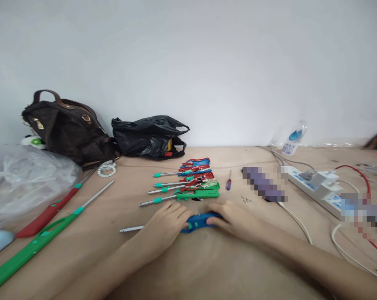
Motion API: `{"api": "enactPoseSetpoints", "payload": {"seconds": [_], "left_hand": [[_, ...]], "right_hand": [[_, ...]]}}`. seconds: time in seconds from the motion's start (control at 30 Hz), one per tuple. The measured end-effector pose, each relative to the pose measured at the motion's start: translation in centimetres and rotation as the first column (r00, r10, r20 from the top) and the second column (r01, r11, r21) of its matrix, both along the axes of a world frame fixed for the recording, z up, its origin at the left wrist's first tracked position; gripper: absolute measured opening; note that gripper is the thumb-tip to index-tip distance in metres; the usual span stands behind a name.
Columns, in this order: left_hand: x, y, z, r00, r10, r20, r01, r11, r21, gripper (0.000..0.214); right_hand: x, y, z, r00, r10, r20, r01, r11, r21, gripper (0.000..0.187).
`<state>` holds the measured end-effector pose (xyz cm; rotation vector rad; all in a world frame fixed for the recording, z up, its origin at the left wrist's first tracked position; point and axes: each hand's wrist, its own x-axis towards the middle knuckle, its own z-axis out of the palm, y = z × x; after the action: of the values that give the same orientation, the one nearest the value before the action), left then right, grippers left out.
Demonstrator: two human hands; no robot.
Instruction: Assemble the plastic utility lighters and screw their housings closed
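Both hands grip a blue long-necked gas lighter [199, 222] lying across the table in front of me. My left hand [169, 221] is closed round its neck end, and the metal tube [131, 229] sticks out to the left beyond it. At the handle end, my right hand [230, 216] holds on with the thumb on the near face and the fingers behind. Just past my hands lies a row of opened lighters, among them a green lighter [203, 193] and a blue casing half [198, 162]. A small screwdriver [228, 184] and several screws [246, 200] lie to their right.
At left lie a green lighter [35, 246], a red lighter [49, 212], a clear plastic bag [26, 179] and a bracelet [107, 168]. Behind stand a dark handbag [66, 129] and a black plastic bag [144, 137]. A power strip [313, 189], cables and a bottle [294, 137] are at right.
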<state>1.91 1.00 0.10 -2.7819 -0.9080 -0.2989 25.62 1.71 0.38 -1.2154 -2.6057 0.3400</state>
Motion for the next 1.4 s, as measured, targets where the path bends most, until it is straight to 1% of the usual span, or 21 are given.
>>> {"api": "enactPoseSetpoints", "payload": {"seconds": [0.07, 0.13, 0.17, 0.23, 0.3, 0.37, 0.43, 0.5, 0.57, 0.67, 0.73, 0.8, 0.83, 0.9, 0.97, 1.03, 1.13, 1.2, 1.27, 1.33, 1.4], "left_hand": [[-0.4, 0.3, 0.0, 1.0, 0.025, 0.0, -0.025, 0.999, -0.042, 0.014], [-0.8, 0.5, 0.2, 0.998, 0.06, 0.014, -0.059, 0.995, -0.083, 0.014], [-1.0, 0.6, 0.4, 0.996, 0.079, 0.032, -0.076, 0.992, -0.099, 0.014], [-1.2, 0.7, 0.6, 0.991, 0.107, 0.079, -0.098, 0.989, -0.107, 0.015], [-1.3, 0.8, 0.7, 0.987, 0.117, 0.11, -0.107, 0.99, -0.095, 0.018], [-1.3, 0.7, 0.9, 0.988, 0.099, 0.116, -0.092, 0.993, -0.068, 0.018], [-1.3, 0.6, 1.3, 0.994, 0.057, 0.096, -0.052, 0.997, -0.056, 0.016], [-1.4, 0.3, 1.7, 0.998, -0.007, 0.068, 0.012, 0.997, -0.076, 0.015], [-1.3, 0.1, 2.0, 0.997, -0.063, 0.047, 0.068, 0.991, -0.113, 0.015], [-0.9, -0.3, 2.2, 0.995, -0.089, 0.04, 0.095, 0.981, -0.167, 0.015], [-0.5, -0.5, 2.0, 0.993, -0.103, 0.053, 0.112, 0.973, -0.202, 0.027], [-0.1, -0.6, 1.6, 0.985, -0.152, 0.075, 0.165, 0.962, -0.218, 0.042], [0.1, -0.7, 1.3, 0.98, -0.183, 0.083, 0.197, 0.956, -0.218, 0.045], [0.4, -0.8, 0.7, 0.972, -0.218, 0.091, 0.233, 0.95, -0.207, 0.043], [0.5, -0.7, 0.2, 0.975, -0.199, 0.098, 0.215, 0.957, -0.196, 0.039], [0.4, -0.5, 0.0, 0.981, -0.161, 0.111, 0.18, 0.965, -0.192, 0.038], [0.0, -0.2, 0.1, 0.982, -0.124, 0.141, 0.151, 0.967, -0.205, 0.034], [-0.2, 0.0, 0.1, 0.981, -0.104, 0.161, 0.139, 0.966, -0.22, 0.032], [-0.4, 0.0, 0.0, 0.98, -0.097, 0.175, 0.138, 0.962, -0.235, 0.031], [-0.4, 0.0, -0.2, 0.977, -0.103, 0.186, 0.147, 0.959, -0.244, 0.031], [-0.3, 0.0, -0.4, 0.974, -0.109, 0.196, 0.156, 0.958, -0.243, 0.031]], "right_hand": [[1.2, 1.1, 0.6, 0.999, -0.038, -0.014, 0.038, 0.999, 0.008, 0.021], [2.9, 2.5, 1.2, 0.986, -0.154, 0.067, 0.152, 0.988, 0.03, 0.021], [3.8, 3.1, 1.5, 0.962, -0.238, 0.135, 0.231, 0.971, 0.067, 0.022], [5.6, 4.1, 1.8, 0.879, -0.388, 0.277, 0.369, 0.921, 0.122, 0.024], [7.1, 4.9, 1.8, 0.821, -0.429, 0.376, 0.422, 0.901, 0.105, 0.019], [7.9, 5.3, 1.6, 0.805, -0.421, 0.418, 0.44, 0.896, 0.057, 0.011], [8.3, 5.4, 1.3, 0.814, -0.393, 0.429, 0.432, 0.902, 0.005, 0.008], [8.3, 5.4, 0.9, 0.829, -0.362, 0.426, 0.408, 0.913, -0.019, 0.008], [8.2, 5.5, 0.6, 0.839, -0.339, 0.425, 0.379, 0.926, -0.009, 0.01], [8.3, 5.7, 0.2, 0.848, -0.302, 0.436, 0.335, 0.942, 0.003, 0.015], [8.4, 5.8, 0.0, 0.856, -0.276, 0.437, 0.311, 0.95, -0.008, 0.016], [8.4, 5.7, 0.0, 0.866, -0.268, 0.422, 0.3, 0.954, -0.01, 0.018], [8.4, 5.5, 0.1, 0.87, -0.27, 0.412, 0.297, 0.955, -0.002, 0.019], [8.1, 5.1, 0.5, 0.885, -0.277, 0.374, 0.291, 0.956, 0.02, 0.023], [7.6, 4.6, 1.2, 0.906, -0.272, 0.324, 0.276, 0.961, 0.035, 0.026], [6.9, 4.1, 1.8, 0.939, -0.245, 0.24, 0.246, 0.969, 0.026, 0.024], [5.4, 3.3, 2.1, 0.988, -0.154, 0.019, 0.154, 0.988, -0.015, 0.018], [4.0, 2.5, 1.5, 0.992, -0.096, -0.086, 0.094, 0.995, -0.024, 0.015], [2.5, 1.7, 0.6, 0.989, -0.053, -0.14, 0.053, 0.999, -0.001, 0.014], [1.2, 1.0, -0.6, 0.988, -0.017, -0.156, 0.025, 0.998, 0.049, 0.012], [0.2, 0.6, -1.6, 0.992, 0.016, -0.122, -0.002, 0.993, 0.114, 0.011]]}}
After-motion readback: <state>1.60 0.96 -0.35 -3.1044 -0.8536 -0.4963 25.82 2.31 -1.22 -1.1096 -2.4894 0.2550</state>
